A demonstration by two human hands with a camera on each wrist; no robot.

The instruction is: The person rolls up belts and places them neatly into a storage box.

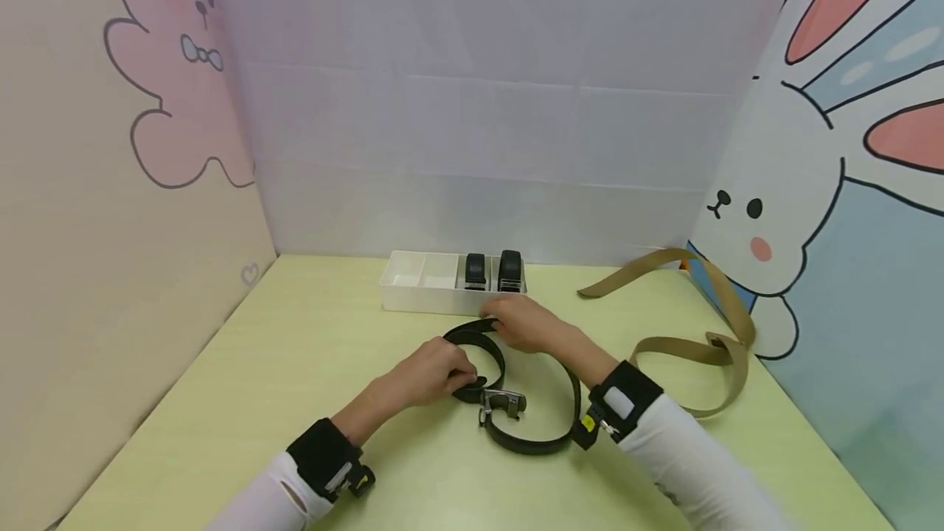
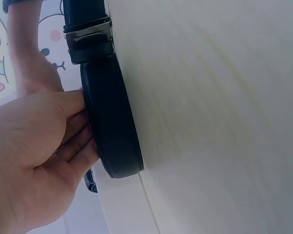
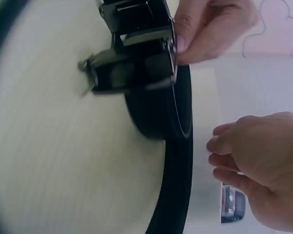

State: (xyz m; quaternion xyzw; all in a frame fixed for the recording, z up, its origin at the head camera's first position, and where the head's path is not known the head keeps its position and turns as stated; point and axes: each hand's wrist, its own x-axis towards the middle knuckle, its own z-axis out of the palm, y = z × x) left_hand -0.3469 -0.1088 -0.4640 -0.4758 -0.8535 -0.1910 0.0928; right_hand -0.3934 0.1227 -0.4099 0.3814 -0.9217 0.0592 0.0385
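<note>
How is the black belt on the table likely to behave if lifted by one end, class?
The black belt lies in loose curves, so it would probably droop and uncoil. Its metal buckle likely makes that end heavier and apt to swing. The strap looks smooth, perhaps slippery in the left hand.

White long sleeves on both arms, a black wristband strapped on each; the right band carries a white patch and yellow tab.

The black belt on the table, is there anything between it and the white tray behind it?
Only the right hand itself. It rests on the far end of the black belt, directly in front of the white tray. Otherwise the strip of table between them shows nothing. The tan belt lies off to the right.
</note>
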